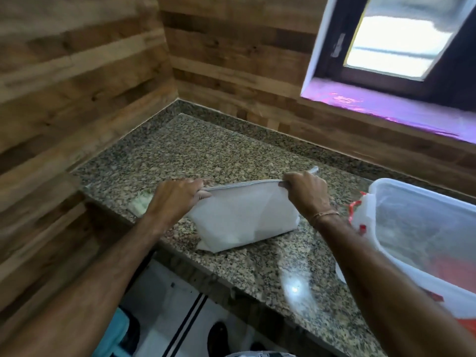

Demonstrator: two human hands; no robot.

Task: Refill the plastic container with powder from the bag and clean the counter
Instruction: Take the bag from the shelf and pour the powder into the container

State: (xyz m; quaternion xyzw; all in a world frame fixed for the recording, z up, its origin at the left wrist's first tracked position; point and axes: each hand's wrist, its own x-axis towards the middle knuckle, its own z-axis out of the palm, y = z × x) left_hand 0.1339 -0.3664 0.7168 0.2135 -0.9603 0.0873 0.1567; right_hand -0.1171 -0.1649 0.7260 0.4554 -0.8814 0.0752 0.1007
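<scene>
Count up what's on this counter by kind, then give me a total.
White bag, gripped at its top edge by the left hand and right hand: 1
Clear plastic container: 1
Thin plastic with red print: 1
Greenish item, too blurred to identify: 1
Total: 4

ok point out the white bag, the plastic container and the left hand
white bag (244, 215): head view, middle of its front face
plastic container (425, 228): head view, bare translucent inside
left hand (177, 199): head view, back of the hand, which grips the bag's top edge
</scene>
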